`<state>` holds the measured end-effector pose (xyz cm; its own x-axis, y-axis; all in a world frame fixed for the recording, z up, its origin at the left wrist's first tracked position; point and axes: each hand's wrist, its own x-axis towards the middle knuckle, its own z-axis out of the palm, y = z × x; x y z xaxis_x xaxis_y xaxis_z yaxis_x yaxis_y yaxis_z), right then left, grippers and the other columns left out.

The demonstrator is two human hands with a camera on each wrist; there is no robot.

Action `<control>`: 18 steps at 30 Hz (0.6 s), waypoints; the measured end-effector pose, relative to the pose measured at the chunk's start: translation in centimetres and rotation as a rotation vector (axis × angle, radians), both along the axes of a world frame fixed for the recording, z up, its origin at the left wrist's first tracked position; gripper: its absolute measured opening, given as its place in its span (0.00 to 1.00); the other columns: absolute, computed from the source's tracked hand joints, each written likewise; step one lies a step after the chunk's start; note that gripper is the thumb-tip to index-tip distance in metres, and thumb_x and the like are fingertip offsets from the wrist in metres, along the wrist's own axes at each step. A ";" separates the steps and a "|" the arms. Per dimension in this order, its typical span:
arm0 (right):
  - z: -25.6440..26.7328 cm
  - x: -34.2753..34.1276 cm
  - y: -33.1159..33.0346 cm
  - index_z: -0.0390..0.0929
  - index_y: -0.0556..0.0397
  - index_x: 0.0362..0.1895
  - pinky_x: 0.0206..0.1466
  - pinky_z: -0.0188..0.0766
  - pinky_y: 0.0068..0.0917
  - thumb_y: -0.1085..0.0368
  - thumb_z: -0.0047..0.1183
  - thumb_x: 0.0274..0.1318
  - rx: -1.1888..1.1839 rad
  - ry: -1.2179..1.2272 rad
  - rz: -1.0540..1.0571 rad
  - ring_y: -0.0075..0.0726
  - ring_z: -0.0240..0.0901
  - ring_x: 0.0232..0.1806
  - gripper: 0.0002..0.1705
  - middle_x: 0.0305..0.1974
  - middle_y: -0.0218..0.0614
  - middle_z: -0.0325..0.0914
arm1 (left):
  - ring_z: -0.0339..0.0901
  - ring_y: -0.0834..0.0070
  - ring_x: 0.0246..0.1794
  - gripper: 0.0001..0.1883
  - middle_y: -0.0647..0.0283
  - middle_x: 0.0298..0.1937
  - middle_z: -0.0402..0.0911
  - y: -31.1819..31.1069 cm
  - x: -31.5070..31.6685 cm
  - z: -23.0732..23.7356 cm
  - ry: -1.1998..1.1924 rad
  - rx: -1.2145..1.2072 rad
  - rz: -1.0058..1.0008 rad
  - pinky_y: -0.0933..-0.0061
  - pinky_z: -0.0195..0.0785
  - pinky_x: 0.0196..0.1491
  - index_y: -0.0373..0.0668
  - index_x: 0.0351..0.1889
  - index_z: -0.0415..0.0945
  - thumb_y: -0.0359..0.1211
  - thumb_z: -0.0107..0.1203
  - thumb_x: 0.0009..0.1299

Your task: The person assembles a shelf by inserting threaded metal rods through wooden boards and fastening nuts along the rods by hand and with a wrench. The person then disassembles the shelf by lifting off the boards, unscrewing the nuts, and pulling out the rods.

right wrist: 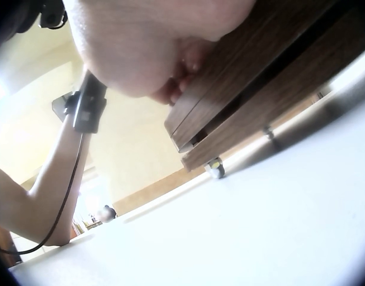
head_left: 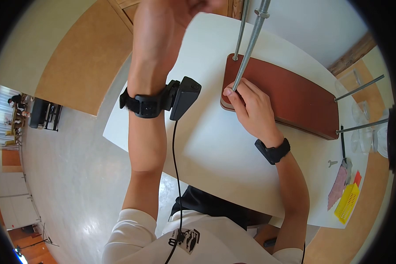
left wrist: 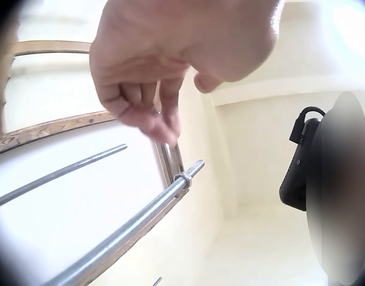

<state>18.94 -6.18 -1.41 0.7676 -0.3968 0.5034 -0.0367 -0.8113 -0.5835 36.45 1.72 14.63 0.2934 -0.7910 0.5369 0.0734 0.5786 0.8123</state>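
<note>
My left hand [head_left: 159,39] is raised at the far side, its fingers partly cut off by the top edge of the head view. In the left wrist view, its bent fingers [left wrist: 149,122] hang just above the tip of a metal rod [left wrist: 135,220], with nothing visible between them. A nut [left wrist: 183,180] sits on the rod near that upper end. My right hand [head_left: 253,105] pinches the rod's lower end between thumb and fingers, at the near left corner of a reddish-brown wooden board [head_left: 290,97]. From the right wrist, stacked wooden layers [right wrist: 248,95] show with a dark gap between them.
Other upright rods stand at the board's corners, including a back-left rod [head_left: 241,33] and a right rod [head_left: 361,87]. On the white table [head_left: 207,145] lie a small wrench [head_left: 332,163], a pink cloth [head_left: 337,187] and a yellow basket [head_left: 347,203]. Clear containers [head_left: 361,112] stand at the right.
</note>
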 end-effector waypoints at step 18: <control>0.0 0.0 0.0 0.76 0.58 0.38 0.34 0.72 0.41 0.61 0.51 0.72 -0.024 -0.010 0.014 0.47 0.75 0.31 0.12 0.31 0.39 0.75 | 0.73 0.75 0.27 0.39 0.60 0.30 0.84 0.6 -2.6 1.4 0.035 0.298 0.167 0.75 0.65 0.37 0.37 0.47 0.85 0.63 0.35 0.82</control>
